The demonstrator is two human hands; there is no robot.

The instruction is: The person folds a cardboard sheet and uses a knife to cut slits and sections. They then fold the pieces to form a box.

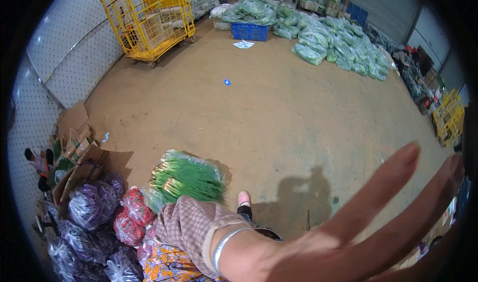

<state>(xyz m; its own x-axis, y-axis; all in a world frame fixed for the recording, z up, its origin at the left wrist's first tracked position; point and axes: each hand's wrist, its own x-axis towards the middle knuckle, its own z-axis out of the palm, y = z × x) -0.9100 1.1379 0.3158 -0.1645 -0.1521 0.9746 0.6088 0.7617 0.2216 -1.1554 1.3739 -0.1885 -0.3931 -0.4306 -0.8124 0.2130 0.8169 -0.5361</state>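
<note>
My left hand (343,242) reaches across the lower right, very close to the camera. Its fingers are stretched out and spread, and I see nothing held in them. A silver bangle (220,249) circles the wrist below a checked sleeve (191,225). Just beyond the sleeve, a bundle of green onions (191,182) in clear plastic lies on the floor, apart from the hand. To its left rest clear bags of red produce (134,215) and bags of purple produce (92,207), their exact kind hard to make out. My right hand is out of view.
Flattened cardboard (79,155) leans by the left wall. A yellow wheeled cage cart (149,25) stands at the far left. Bagged green vegetables (343,45) and a blue crate (250,31) sit at the back. Another yellow rack (448,117) is at the right.
</note>
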